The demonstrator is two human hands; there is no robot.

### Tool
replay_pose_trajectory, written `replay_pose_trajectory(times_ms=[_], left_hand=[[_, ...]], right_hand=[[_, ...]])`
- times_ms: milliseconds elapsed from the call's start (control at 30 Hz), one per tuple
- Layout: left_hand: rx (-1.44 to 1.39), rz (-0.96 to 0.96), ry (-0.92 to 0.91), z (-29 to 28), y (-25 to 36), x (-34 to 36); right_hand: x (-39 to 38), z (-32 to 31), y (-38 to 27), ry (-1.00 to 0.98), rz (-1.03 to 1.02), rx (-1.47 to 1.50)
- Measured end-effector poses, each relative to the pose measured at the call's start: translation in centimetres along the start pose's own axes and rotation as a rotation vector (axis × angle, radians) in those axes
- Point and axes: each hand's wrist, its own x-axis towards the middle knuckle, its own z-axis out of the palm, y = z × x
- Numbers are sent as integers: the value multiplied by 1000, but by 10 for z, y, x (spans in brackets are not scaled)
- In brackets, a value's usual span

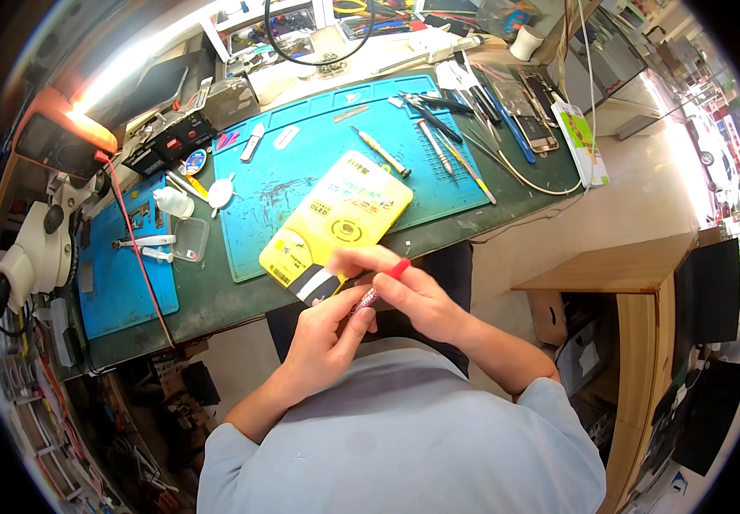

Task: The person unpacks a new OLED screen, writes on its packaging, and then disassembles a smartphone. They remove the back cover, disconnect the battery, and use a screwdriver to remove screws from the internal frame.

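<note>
Close in front of my body, just off the table's near edge, I hold a slim red-capped pen, apparently a marker. My left hand is closed round its lower patterned barrel. At the upper end, my right hand pinches it near the red cap, thumb against it; some of its fingers are smeared by motion. Beyond the hands a yellow flat package lies tilted on the blue work mat, its near corner by my fingers.
A screwdriver, black-handled cutters and thin tools lie on the mat. Opened phones rest at the right. On the left are a small clear box, white bottle and orange meter. A wooden cabinet stands right.
</note>
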Motion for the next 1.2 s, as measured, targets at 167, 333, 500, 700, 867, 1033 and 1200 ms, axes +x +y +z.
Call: replay_pose_trajectory(times_ms=[167,333,500,700,867,1033,1200], left_hand=[[-59,-113,-58,-5,15,0],[-111,-104,-99,-2,9,-6],[-218,-170,-180,-3,10,-7],[-365,-281,-305,8,-5,-13],[-111,-209,-356,10,11,-9],[755,348,228,-32,11,-2],[765,56,52,-51,-6,11]], right_hand=[[5,-12,-23,32,-192,-310],[-4,6,-1,192,-210,-225],[-12,5,4,133,-193,-70],[-24,9,11,219,-335,-340],[-28,-2,-9,300,-354,-51],[-39,-70,-68,613,-96,-430],[-5,-126,-71,797,7,-1438]])
